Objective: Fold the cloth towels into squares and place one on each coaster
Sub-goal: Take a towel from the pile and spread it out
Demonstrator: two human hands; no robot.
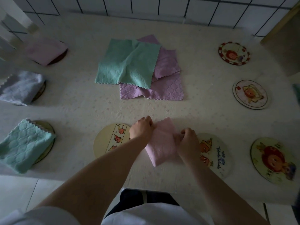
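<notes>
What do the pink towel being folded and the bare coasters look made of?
Pink towel: soft, matte, plush cloth, probably microfibre, judging by its limp folds and pinked edge. Coasters, such as the one at far right: rigid flat discs with printed cartoons and a slight sheen; the exact material cannot be told.

Only one coaster carries writing that can be made out at all: the round one with two crowned cartoon figures, lying just right of the folded pink towel near the table's front edge. Dark blue handwritten-style lettering runs along its right side in two lines, seen sideways from the head camera. The first line seems to begin "we are"; the second is too small and blurred to read with any certainty. The other picture coasters farther right of that pink towel, and the yellow one just left of it, show drawings only, with no legible words or numbers.
</notes>
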